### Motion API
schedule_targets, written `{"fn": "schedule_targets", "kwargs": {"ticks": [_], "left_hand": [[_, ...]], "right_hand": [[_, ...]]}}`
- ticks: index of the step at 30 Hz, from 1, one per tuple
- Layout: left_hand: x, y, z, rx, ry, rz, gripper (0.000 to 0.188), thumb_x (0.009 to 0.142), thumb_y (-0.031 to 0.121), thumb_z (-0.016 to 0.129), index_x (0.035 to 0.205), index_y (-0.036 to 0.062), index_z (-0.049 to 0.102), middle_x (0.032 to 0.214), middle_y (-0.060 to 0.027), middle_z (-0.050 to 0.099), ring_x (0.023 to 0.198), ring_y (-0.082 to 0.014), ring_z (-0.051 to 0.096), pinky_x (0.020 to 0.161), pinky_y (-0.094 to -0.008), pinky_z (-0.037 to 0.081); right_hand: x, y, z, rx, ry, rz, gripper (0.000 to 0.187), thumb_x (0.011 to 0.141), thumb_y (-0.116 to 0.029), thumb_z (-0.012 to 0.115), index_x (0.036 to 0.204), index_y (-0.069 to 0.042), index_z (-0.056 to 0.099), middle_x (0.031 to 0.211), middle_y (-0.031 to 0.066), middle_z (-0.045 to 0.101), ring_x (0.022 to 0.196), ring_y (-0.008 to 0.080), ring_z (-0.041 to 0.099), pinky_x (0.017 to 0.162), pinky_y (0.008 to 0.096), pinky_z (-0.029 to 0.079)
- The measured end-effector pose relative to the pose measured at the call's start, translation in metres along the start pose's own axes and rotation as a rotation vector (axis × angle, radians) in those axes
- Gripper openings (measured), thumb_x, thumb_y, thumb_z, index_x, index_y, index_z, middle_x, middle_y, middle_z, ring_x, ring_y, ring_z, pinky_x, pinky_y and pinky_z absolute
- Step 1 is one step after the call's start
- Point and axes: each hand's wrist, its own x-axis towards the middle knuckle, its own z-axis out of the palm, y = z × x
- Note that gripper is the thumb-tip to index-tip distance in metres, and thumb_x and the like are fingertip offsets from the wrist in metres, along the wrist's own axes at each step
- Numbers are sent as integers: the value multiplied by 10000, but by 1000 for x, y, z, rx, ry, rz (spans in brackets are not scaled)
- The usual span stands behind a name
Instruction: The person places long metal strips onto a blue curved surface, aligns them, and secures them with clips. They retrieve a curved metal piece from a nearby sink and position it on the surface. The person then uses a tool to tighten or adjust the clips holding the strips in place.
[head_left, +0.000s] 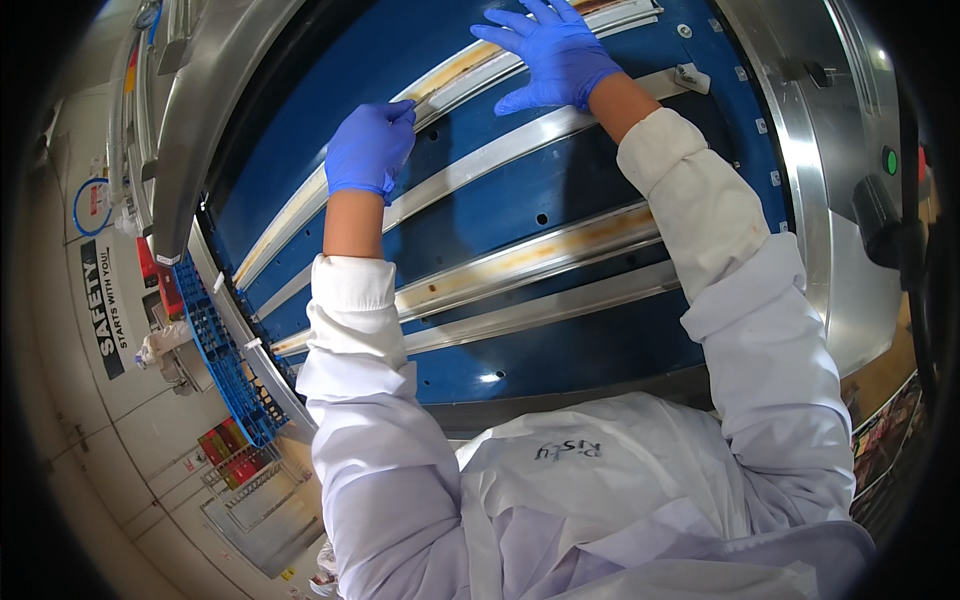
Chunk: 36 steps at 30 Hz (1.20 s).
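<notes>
Both of my hands wear blue-violet gloves over a blue panel (480, 205) crossed by long metal strips. My left hand (368, 150) is closed, its thumb and fingers pressed together over the far metal strip (465, 72), which has brown-yellow stains. Whatever lies in its fingertips, if anything, is too small to make out. Farther right, my right hand (557, 58) is open, fingers spread across the same far strip, its thumb stretched toward the plain metal strip (490, 165) below. Between my forearms runs another stained strip (540, 258), with a plain one (540, 302) nearer me.
A small white crumpled piece (692, 78) lies at the plain strip's right end. Steel frame sides (235, 95) bound the panel. At right, a green button (889, 161) sits by a black cable. Blue plastic racking (225, 355) stands at left.
</notes>
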Motion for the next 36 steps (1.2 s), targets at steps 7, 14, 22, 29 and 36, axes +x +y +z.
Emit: {"fn": "schedule_targets", "kwargs": {"ticks": [7,14,22,29,36], "left_hand": [[1,0,-10,17,-11,21,301,891,379,596,1125,233,717,983,-141,708,911,-319,672,830,-368,515],[5,4,2,-43,-28,17,294,898,378,597,1110,219,725,965,-148,708,883,-321,671,811,-362,513],[8,18,3,-3,-36,-4,306,894,384,599,1118,215,722,940,-144,713,881,-305,677,810,-361,512],[9,21,9,21,0,19,301,890,381,606,1121,228,723,955,-129,717,892,-296,680,822,-364,510],[12,23,2,-37,-28,82,300,899,362,596,1117,199,723,940,-143,717,886,-313,679,822,-359,511]], "right_hand": [[-1,4,-4,-3,-21,23,970,694,-727,632,1459,-177,403,1504,99,393,1424,402,241,1182,519,117],[3,-1,-7,-25,-102,48,990,690,-746,612,1469,-178,388,1524,94,366,1438,393,214,1189,513,84],[3,-5,-17,-66,-177,63,989,713,-755,584,1486,-181,358,1543,83,338,1445,390,199,1193,503,70],[0,-2,-17,-43,-149,50,988,728,-759,566,1496,-182,336,1551,81,325,1454,383,180,1193,501,57],[5,-5,-21,-65,-220,63,984,734,-763,554,1499,-186,332,1556,76,315,1455,382,176,1192,504,53]]}}
